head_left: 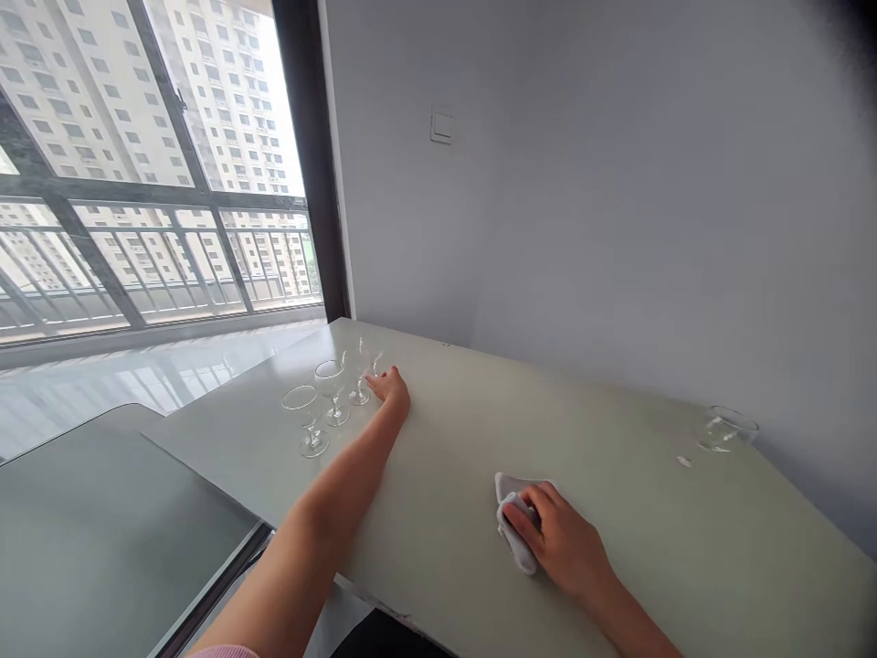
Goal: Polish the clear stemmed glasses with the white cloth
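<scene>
On the table [452, 411] stand clear stemmed glasses in a slanting row: a near glass [313, 442], a middle glass [335, 414] and one farther back [359, 395]. My left hand [392, 388] reaches past them to the far end of the row. Its thumb and fingers close around the lower part of another stemmed glass [376, 358], whose stem and foot they hide. Lower right, my right hand [562, 539] grips a bunched white cloth [515, 539], which lies pressed on the tabletop.
A clear glass bowl [726, 431] sits at the table's right rear edge, with a small white scrap [684, 461] beside it. A darker glass-topped surface [116, 512] adjoins on the left. Behind are a grey wall [617, 228] with a switch [442, 125] and large windows.
</scene>
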{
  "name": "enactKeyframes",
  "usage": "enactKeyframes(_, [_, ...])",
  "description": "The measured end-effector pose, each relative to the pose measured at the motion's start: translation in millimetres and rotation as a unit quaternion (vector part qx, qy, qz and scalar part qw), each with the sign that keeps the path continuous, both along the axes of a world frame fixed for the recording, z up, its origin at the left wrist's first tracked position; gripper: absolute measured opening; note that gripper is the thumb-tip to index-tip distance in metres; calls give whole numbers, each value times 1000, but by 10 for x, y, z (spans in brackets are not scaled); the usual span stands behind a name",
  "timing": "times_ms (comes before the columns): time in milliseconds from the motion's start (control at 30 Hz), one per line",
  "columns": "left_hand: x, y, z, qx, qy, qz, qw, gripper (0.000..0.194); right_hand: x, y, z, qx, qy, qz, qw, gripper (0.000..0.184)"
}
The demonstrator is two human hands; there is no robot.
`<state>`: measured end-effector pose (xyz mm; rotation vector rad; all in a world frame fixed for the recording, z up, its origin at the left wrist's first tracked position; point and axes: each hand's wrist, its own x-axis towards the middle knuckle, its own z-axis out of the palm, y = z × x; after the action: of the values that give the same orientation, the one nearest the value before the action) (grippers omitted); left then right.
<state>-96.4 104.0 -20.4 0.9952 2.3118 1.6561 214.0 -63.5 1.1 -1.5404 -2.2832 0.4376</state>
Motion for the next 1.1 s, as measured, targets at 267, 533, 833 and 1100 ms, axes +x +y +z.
enactKeyframes(267, [-161,60,77,2,-79,77,994,46,64,26,15,19,1,5,1000,42])
enactKeyframes(533, [362,-11,0,-26,-50,-83,995,28,56,45,48,7,-35,-43,998,20])
enactKeyframes(833, [1011,-420,-18,-3,45,-273,961,21,254,248,118,-85,330,-92,936,12])
enactKeyframes(1100, [1040,-374,-60,-16,20,-346,938,24,420,454,37,-187,644,-175,721,22])
